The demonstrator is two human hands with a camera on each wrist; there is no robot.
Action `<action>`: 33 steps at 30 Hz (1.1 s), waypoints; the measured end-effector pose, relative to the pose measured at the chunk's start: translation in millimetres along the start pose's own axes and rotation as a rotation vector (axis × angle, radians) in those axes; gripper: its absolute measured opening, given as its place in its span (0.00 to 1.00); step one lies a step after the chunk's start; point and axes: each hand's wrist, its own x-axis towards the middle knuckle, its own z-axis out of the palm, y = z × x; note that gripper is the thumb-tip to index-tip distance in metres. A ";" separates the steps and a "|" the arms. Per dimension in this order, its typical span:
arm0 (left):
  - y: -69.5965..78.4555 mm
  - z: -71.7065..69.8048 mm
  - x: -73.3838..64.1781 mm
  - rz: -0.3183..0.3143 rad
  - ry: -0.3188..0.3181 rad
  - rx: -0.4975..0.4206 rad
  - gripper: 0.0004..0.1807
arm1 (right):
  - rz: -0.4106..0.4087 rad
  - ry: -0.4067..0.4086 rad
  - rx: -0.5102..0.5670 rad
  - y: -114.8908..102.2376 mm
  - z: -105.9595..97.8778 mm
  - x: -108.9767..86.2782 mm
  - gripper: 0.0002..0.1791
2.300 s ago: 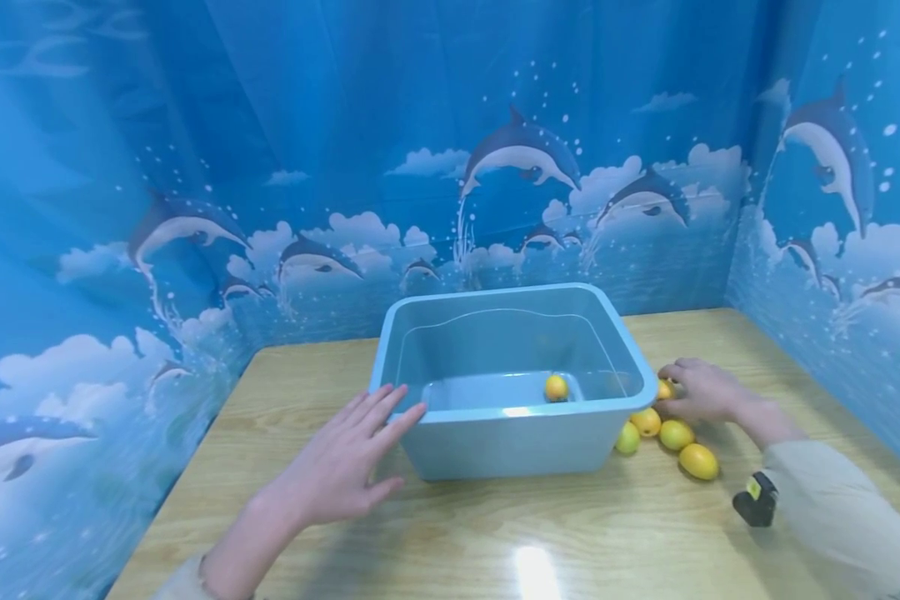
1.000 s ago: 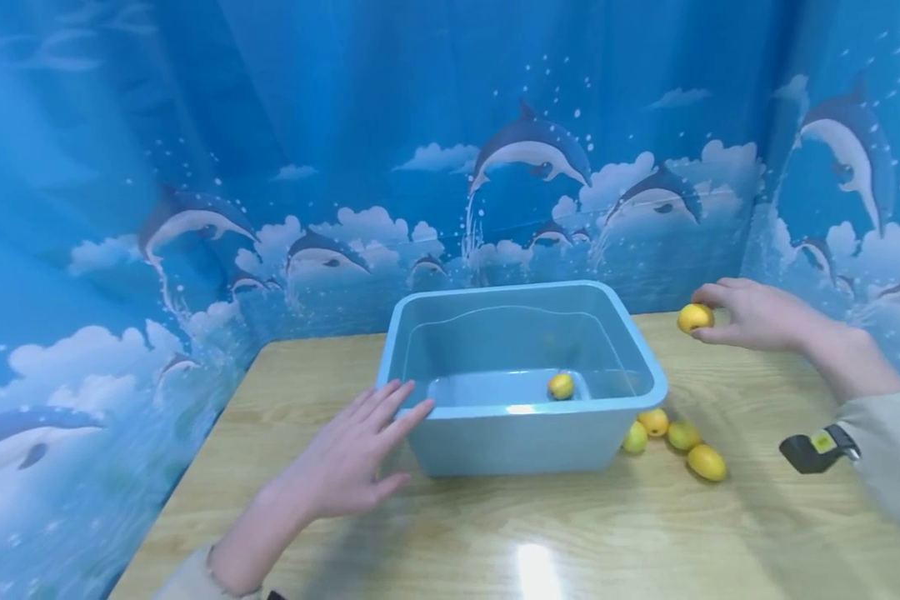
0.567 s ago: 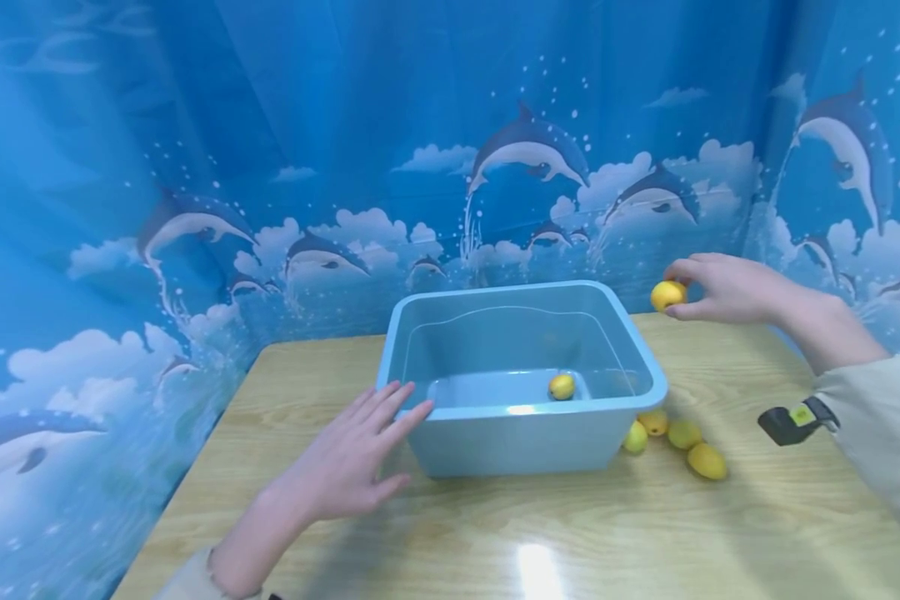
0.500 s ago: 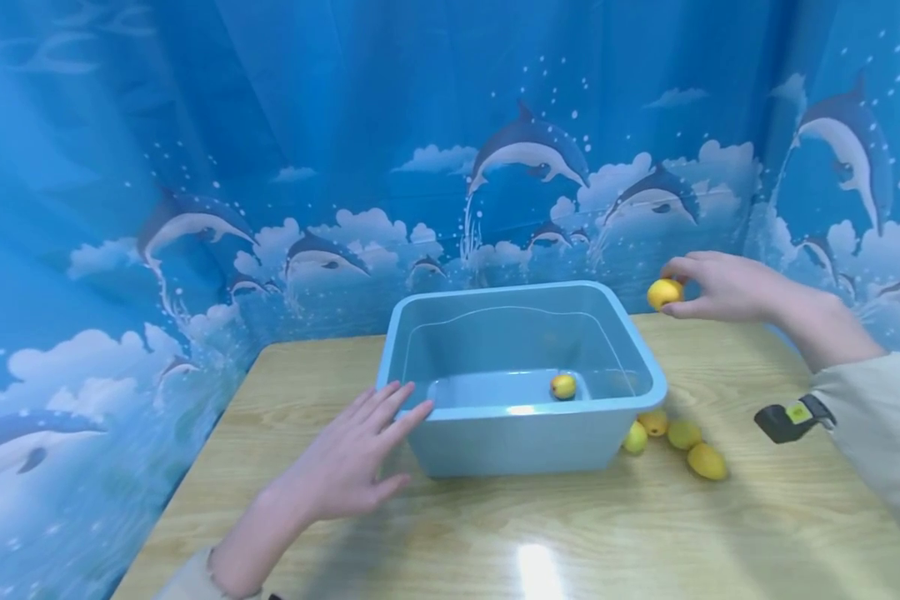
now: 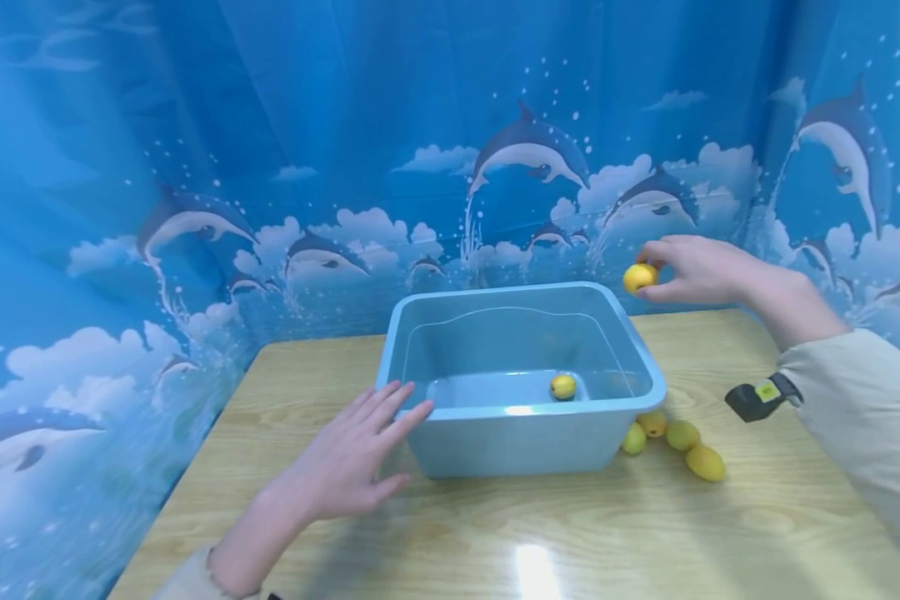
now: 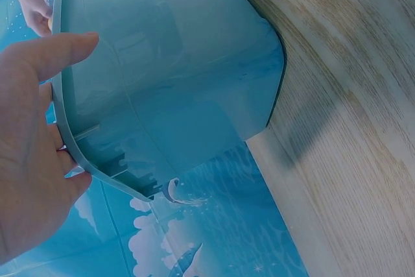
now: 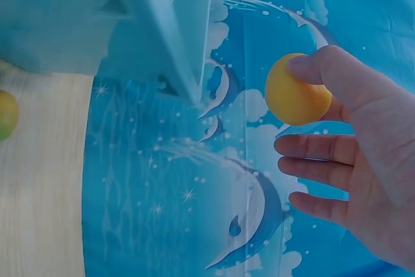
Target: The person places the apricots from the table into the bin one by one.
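Note:
My right hand (image 5: 701, 268) pinches a small yellow-orange fruit (image 5: 640, 279) between thumb and index finger, up in the air beyond the right side of a light blue plastic bin (image 5: 502, 442). In the right wrist view the fruit (image 7: 295, 92) shows round and smooth, with the other fingers apart from it. My left hand (image 5: 345, 467) lies at the bin's near left corner, fingers straight over the rim; the left wrist view shows the thumb pointing along the bin's outside (image 6: 162, 63). Inside the bin, toward the right, lies one similar fruit (image 5: 562, 386).
Several more yellow and greenish fruits, among them a yellow one (image 5: 706, 462), lie on the wooden table (image 5: 450, 533) by the bin's near right corner. A blue dolphin-print curtain (image 5: 330, 125) hangs behind and at both sides.
My right hand took one fruit from the group right of the bin, raised it, then moved left toward the bin with it. The left hand has stayed at the rim.

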 end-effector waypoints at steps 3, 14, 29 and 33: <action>-0.7 0.3 -0.7 0.003 0.002 0.006 0.49 | -0.008 -0.001 0.000 -5.3 -2.9 5.9 0.23; -0.2 -1.3 -0.3 0.000 -0.007 0.005 0.48 | -0.004 -0.038 0.019 -19.7 -6.4 30.8 0.22; 0.1 0.9 -1.3 -0.010 -0.021 0.006 0.48 | 0.034 -0.071 0.088 -31.4 12.7 55.6 0.24; 0.1 -0.2 -1.2 -0.007 -0.018 0.006 0.48 | 0.044 -0.098 0.070 -34.8 12.8 59.0 0.27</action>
